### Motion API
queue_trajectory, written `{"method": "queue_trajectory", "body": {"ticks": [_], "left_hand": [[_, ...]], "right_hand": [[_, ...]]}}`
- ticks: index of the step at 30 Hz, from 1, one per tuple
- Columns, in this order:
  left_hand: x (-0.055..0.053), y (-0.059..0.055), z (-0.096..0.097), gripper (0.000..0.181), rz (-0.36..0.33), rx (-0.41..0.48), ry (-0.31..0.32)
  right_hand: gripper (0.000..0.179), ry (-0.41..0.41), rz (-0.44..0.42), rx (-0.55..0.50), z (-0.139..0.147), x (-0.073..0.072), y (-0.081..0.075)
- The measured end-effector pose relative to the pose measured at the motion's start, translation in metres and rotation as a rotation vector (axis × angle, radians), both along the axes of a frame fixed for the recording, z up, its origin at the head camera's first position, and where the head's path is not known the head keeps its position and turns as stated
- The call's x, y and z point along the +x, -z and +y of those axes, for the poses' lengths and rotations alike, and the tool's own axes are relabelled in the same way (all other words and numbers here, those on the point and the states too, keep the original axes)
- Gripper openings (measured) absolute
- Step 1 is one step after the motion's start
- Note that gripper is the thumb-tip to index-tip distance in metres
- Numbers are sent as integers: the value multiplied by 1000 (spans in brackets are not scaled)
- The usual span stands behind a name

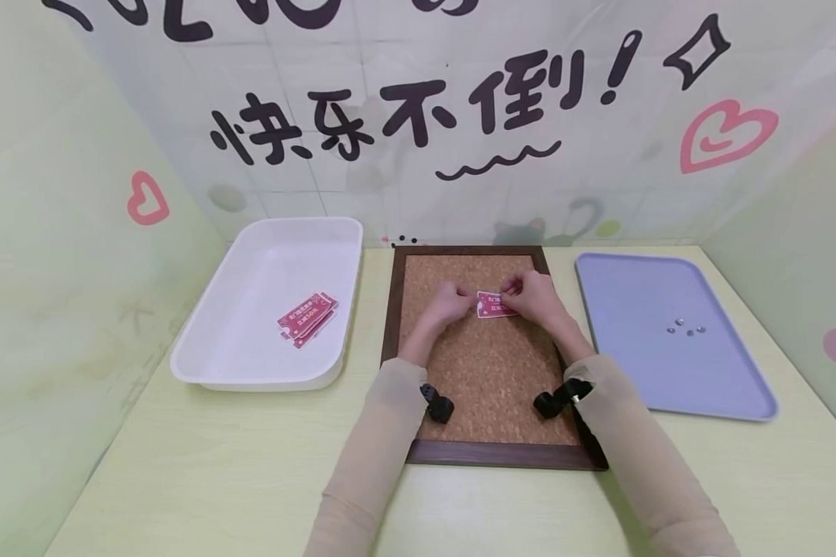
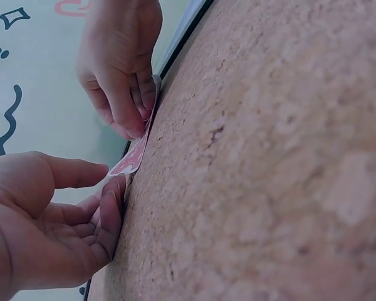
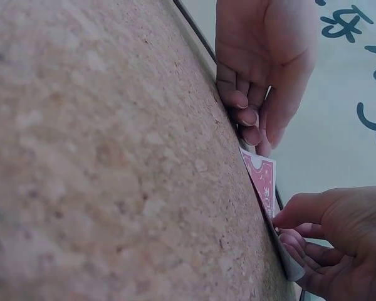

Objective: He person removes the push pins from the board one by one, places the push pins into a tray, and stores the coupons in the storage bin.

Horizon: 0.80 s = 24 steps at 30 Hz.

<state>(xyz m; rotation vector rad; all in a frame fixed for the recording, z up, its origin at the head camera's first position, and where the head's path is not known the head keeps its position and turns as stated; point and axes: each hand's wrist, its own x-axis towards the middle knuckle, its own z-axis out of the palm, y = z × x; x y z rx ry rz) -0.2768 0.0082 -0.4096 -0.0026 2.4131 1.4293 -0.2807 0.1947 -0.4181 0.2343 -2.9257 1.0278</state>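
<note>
A red-and-white paper coupon point(image 1: 491, 305) lies against the upper part of the framed cork board point(image 1: 488, 387). At its left end is my left hand point(image 1: 451, 303), fingers loosely bent close to the corner, thumb apart from them; whether they touch the paper I cannot tell. My right hand point(image 1: 532, 297) is over the coupon's right end. In the right wrist view its thumb and fingertips pinch a tiny shiny tack point(image 3: 277, 230), mostly hidden, against the coupon's printed face. Behind those fingers the coupon's end bends off the cork.
Left of the board stands a white tub point(image 1: 251, 263) with several more coupons point(image 1: 309, 317) stacked askew. A lavender tray point(image 1: 641, 294) on the right bears several small silver tacks point(image 1: 690, 333). A printed cloth wall rises behind the board.
</note>
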Motion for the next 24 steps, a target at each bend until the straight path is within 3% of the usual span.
{"method": "queue_trajectory", "body": {"ticks": [11,24], "left_hand": [[-1,0,1,29,15,-35,37],[2,0,4,16,-3,-54,4]], "right_hand": [[13,31,-48,36,-5,1,-4],[15,34,-57,39,-4,-3,-3]]}}
